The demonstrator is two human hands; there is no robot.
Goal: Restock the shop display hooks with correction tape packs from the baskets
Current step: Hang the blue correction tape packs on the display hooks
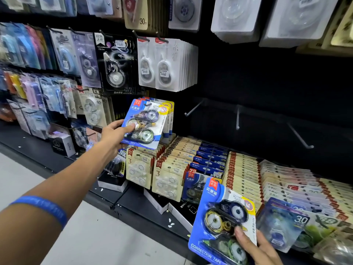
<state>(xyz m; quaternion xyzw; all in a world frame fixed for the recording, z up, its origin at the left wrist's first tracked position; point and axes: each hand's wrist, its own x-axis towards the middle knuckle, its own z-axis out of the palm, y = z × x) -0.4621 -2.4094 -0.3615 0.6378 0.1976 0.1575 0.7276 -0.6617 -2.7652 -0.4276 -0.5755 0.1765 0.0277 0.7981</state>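
Two blue correction tape packs in play: left hand [116, 131] fingers pinch one pack [145, 124] upright at its hook, while right hand [254, 247] fingers grip the spare pack [221, 220] low, well apart.

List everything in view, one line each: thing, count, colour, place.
blue pack at hook: one, blue card, held up in front of hung packs, middle
blue pack near camera: one, blue card, bottom right
white packs: one thick bunch, white, hanging above middle
bare hooks: three, silver, right of middle on black panel
cream packs: many, cream, in rows on the lower shelf
floor: pale grey, bottom left
wristband: one, blue, left forearm
left hand: grips blue pack at hook
right hand: holds blue pack near camera
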